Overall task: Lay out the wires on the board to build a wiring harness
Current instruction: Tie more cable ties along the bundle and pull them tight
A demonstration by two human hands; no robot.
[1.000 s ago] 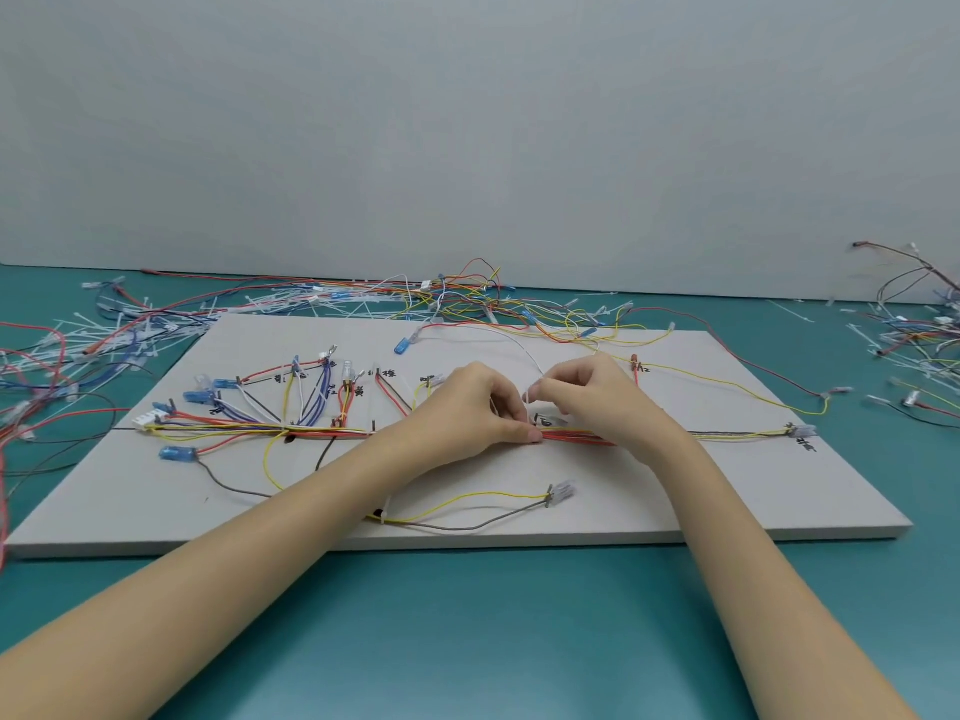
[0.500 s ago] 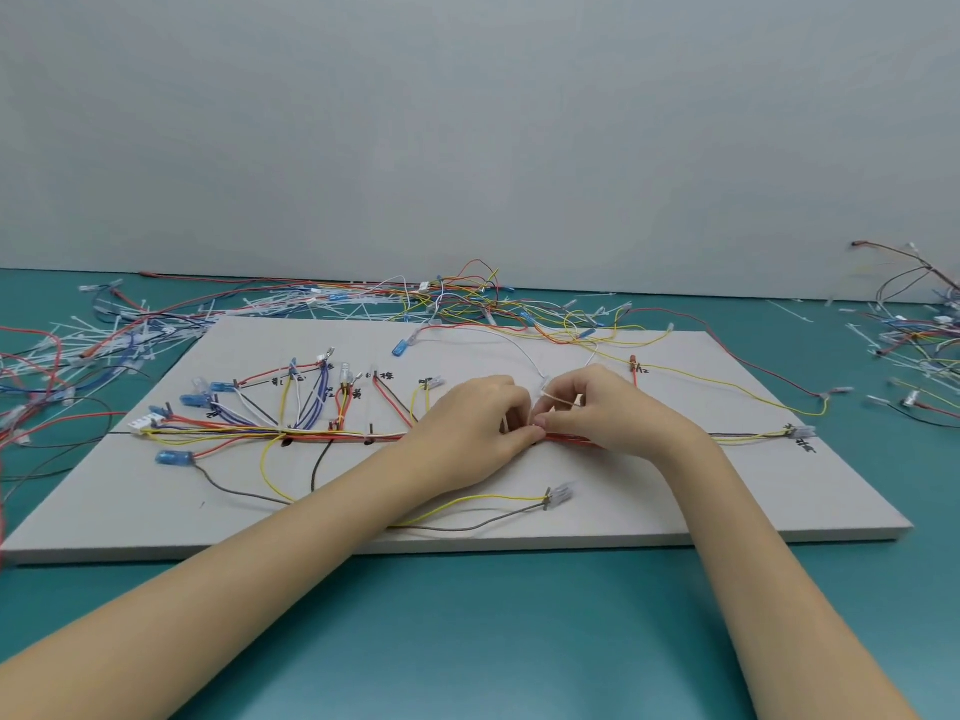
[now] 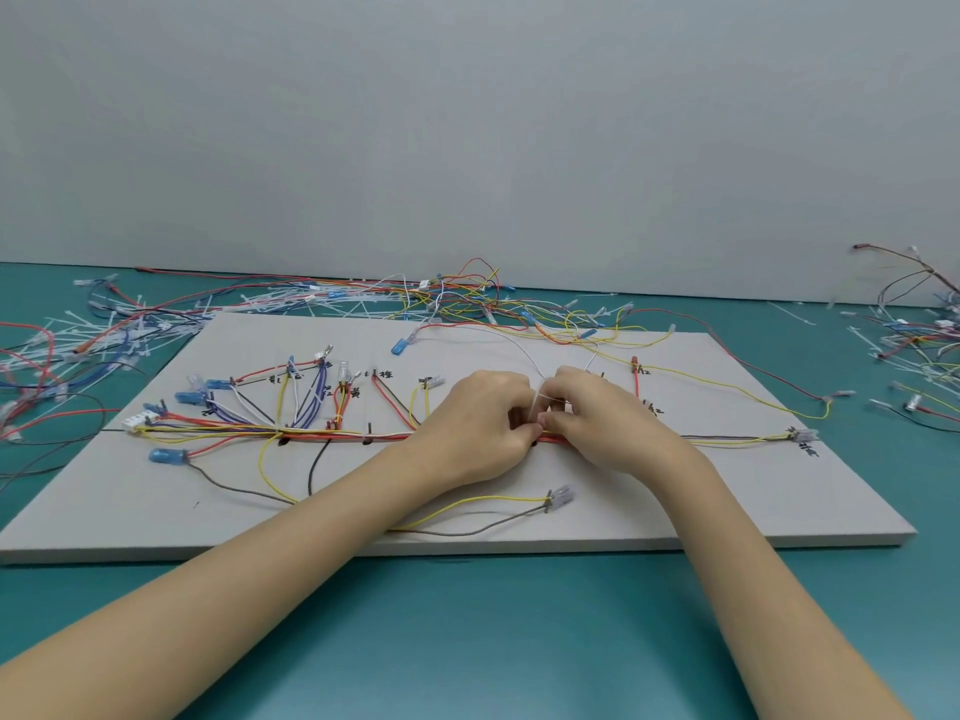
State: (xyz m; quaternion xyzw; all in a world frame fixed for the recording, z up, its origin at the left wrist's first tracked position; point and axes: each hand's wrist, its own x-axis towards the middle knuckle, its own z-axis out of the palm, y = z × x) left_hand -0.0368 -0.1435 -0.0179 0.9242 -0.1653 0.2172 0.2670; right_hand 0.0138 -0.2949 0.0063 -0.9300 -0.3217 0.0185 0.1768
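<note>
Wires (image 3: pixel 249 431) run bundled along the middle of the white board (image 3: pixel 675 506), branching off to blue connectors on the left. Both hands meet at the bundle's center: left hand (image 3: pixel 475 433) and right hand (image 3: pixel 605 426) have fingers curled, pinching a thin white tie (image 3: pixel 535 405) right over the red wires. Loose wire piles (image 3: pixel 457 298) sit on the teal bench (image 3: pixel 493 631) behind.

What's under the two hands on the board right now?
Under the left hand and right hand runs the main wire bundle along the board; red wires show between them. Both pinch a thin white strand. The bundle's covered stretch is hidden.
</note>
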